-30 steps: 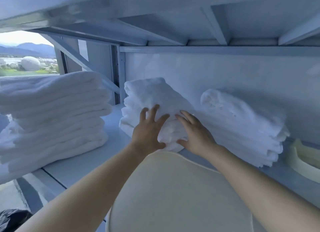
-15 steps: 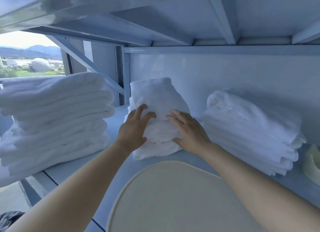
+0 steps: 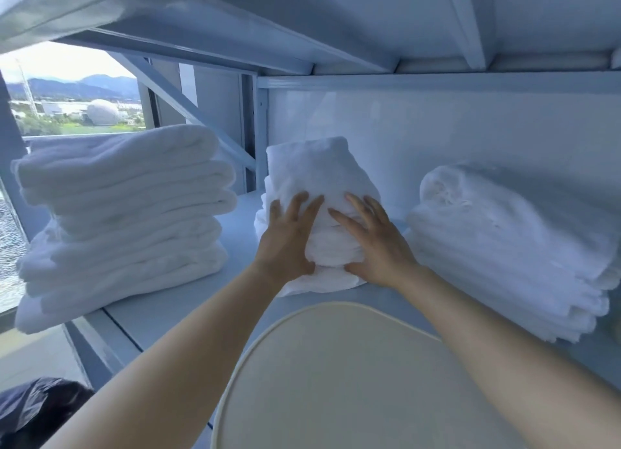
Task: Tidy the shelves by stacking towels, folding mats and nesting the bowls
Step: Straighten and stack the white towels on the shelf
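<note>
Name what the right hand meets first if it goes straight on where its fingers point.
The middle towel stack: the right hand lies against its front, fingers pointing up and left into it. Depth beyond unclear.

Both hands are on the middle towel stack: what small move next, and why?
Probably press the front inward to square it: the left hand and right hand lie flat on the middle stack, whose bottom towel juts forward past the layers above.
</note>
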`<state>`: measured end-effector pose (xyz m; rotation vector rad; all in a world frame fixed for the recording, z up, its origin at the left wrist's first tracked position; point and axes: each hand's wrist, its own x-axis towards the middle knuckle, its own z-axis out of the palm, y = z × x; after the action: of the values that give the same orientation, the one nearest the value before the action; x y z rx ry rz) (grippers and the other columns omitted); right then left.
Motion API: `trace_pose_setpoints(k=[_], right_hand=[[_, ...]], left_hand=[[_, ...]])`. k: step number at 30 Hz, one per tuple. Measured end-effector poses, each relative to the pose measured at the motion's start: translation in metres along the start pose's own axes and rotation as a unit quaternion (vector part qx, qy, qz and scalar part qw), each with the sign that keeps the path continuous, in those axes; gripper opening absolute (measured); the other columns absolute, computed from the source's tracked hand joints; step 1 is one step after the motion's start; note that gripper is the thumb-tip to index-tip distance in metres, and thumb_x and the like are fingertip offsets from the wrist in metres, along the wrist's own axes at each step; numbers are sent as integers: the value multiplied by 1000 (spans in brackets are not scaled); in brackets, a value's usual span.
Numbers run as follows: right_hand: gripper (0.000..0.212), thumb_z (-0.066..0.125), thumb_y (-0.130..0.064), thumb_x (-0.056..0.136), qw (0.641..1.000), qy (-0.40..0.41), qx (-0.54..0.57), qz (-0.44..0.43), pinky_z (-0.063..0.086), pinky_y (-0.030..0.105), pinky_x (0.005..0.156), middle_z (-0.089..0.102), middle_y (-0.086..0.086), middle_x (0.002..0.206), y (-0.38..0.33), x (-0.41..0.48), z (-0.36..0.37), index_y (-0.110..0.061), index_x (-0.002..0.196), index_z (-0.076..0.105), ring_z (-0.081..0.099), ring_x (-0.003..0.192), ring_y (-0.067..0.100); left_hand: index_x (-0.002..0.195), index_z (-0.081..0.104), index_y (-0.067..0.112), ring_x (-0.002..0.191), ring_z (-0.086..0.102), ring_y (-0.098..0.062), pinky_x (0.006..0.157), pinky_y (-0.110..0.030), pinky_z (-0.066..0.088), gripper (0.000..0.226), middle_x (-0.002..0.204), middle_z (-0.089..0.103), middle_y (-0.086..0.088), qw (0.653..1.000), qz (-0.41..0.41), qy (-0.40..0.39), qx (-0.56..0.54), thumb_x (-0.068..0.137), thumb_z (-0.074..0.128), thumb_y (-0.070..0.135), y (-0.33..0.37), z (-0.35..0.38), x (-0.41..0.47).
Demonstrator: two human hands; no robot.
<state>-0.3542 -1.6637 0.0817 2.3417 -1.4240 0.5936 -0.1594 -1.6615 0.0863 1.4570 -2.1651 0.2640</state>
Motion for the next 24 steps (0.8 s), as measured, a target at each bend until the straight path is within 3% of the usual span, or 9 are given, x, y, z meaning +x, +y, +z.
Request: trace_pose_setpoints(k=[5,9,10,12,15,20,24], right_hand=[[107,74,-35,64,999,14,-31,42,29,45,105,-7,0,156,-3,2,6,-38,145,4,5,141,26],[104,72,-37,65,996,3,-62,68,9,59,107,-8,-9,155,-9,7,7,-49,141,2,-5,141,25],[102,72,-32,66,997,2,-42,65,11,61,108,-7,-8,155,-10,7,7,-48,142,5,-5,141,26],[98,72,-18,67,999,10,18,47,32,56,106,0,-3,155,-11,7,8,-41,144,16,2,141,31],[92,70,-6,64,998,27,41,36,49,47,90,13,3,153,-13,5,6,-34,142,29,19,133,34],[80,68,-3,63,998,51,26,38,54,46,78,29,8,146,-23,3,7,-25,135,44,32,123,36],[68,64,-9,70,996,55,-6,72,56,39,65,30,0,147,-47,4,12,-31,131,46,30,128,33]], left_hand=[[145,12,32,133,16,-37,75,-37,52,97,151,9,2,999,0,26,37,69,71,17,-3,6,-3],[144,19,34,137,17,-35,83,-42,52,87,154,-9,-5,999,-15,38,-16,74,66,12,-9,13,-7],[143,21,34,136,21,-36,84,-42,51,86,154,-12,-7,998,-20,35,-38,74,66,12,-11,14,-6],[141,25,35,126,37,-38,79,-38,50,87,154,-11,-9,998,-15,30,-59,70,69,13,-15,14,-5],[138,30,36,107,51,-37,72,-31,46,89,153,-4,-9,997,6,32,-67,64,75,15,-22,16,-1],[134,34,38,93,56,-33,69,-25,41,85,152,0,-7,995,51,34,-77,63,77,20,-43,21,5],[134,30,40,90,55,-29,67,-30,44,83,153,-2,3,994,86,-7,-71,67,75,18,-73,13,20]])
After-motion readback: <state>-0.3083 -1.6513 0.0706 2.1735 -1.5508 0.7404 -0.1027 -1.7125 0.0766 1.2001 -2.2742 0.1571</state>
